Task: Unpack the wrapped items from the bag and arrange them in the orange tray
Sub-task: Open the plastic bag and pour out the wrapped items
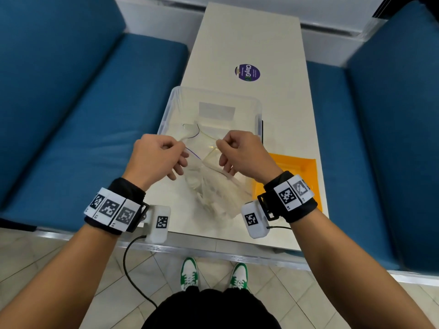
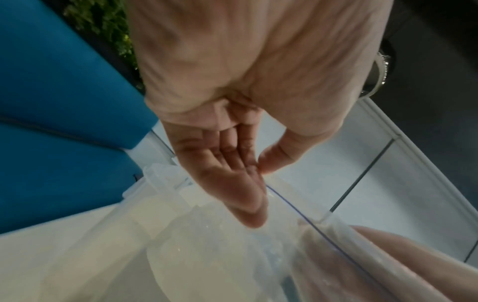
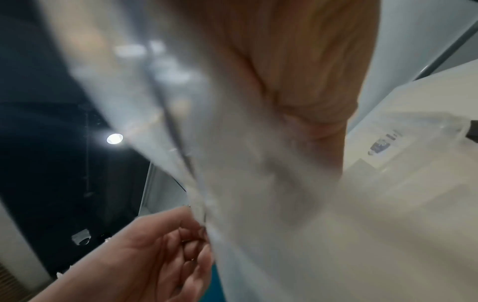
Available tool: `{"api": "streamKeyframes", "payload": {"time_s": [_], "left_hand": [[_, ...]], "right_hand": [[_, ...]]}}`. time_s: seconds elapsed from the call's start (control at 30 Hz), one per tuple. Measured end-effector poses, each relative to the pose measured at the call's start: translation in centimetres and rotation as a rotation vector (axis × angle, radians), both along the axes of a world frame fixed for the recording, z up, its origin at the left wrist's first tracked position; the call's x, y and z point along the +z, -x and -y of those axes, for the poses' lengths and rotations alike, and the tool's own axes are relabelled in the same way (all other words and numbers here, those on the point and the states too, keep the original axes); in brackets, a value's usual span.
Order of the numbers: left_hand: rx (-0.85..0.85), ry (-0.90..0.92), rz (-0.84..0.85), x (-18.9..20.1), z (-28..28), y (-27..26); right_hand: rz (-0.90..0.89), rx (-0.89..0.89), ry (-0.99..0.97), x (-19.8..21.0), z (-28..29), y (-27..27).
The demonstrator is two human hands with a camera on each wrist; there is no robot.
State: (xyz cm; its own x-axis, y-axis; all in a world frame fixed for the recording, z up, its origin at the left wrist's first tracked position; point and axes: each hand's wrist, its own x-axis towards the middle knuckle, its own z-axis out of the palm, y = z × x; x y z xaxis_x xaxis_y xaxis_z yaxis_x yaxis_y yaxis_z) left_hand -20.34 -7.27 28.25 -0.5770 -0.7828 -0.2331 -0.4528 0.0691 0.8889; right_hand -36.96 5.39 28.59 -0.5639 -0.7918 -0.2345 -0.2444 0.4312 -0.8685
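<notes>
Two hands hold one clear plastic bag [image 1: 209, 184] at its mouth, above the near end of the tabletop [image 1: 249, 39]. We note the left hand [image 1: 154, 157] pinching the left side of the opening between thumb and forefinger, its other fingers loosely extended below. The right hand [image 1: 242, 153] pinches the opposite side in like manner, and the mouth stands pulled apart between them. A thin blue seal line [image 2: 305, 220] runs along the bag's edge, plain in the left wrist view. Pale contents lie in the bag's lower part; we cannot tell their number or whether they are wrapped. The right wrist view is blurred film and settles nothing further.

The orange tray [image 1: 301, 169] sits on the tabletop just to the right of the bag, partly behind the right wrist. A clear plastic tub [image 1: 175, 100] stands directly beyond the hands, and beyond that a round purple sticker [image 1: 247, 72] lies on the tabletop. Blue cushioned benches [image 1: 83, 119] flank both sides. Green and white shoes [image 1: 188, 273] show on the tiled floor below.
</notes>
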Motion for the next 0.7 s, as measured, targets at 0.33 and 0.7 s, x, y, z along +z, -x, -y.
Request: {"api": "streamKeyframes", "payload": {"time_s": [0.33,0.7], "left_hand": [[-0.109,-0.168,-0.064,-1.2,-2.0,0.4],[0.081,0.021,-0.007,-1.8,1.6,-1.5]], "right_hand": [[0.013,0.156,-0.110,-0.1,-0.2,-2.4],[0.040,-0.159,0.041,-0.3,-1.2,0.2]]}}
